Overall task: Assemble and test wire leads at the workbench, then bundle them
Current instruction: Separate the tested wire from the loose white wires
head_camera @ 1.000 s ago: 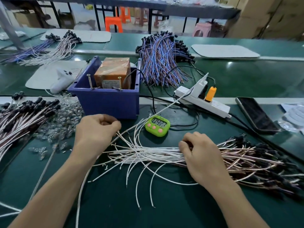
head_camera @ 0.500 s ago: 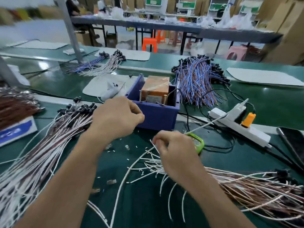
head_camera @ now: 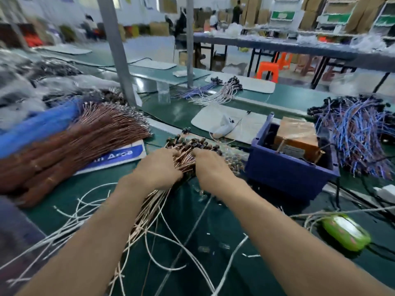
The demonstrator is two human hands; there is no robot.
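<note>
Both hands clasp one sheaf: your left hand [head_camera: 158, 167] and right hand [head_camera: 211, 165] curl round the copper leads [head_camera: 185, 160], which lie on the bench [head_camera: 213, 227] just left of the blue bin [head_camera: 288, 176].

Judged: bundling under way, no tie visible. Brown bundles [head_camera: 85, 137] lie stacked; loose white wires [head_camera: 85, 210] remain.

Count: one bin, one green timer [head_camera: 346, 231]; leads uncountable.

Leads [head_camera: 185, 159] left of bin [head_camera: 286, 178]; timer [head_camera: 346, 233], apparently, before bin; box [head_camera: 297, 134] in bin.

Single head-worn wide-angle view; faces forward and down across workbench [head_camera: 89, 180], close over it; hall [head_camera: 235, 28] beyond.
</note>
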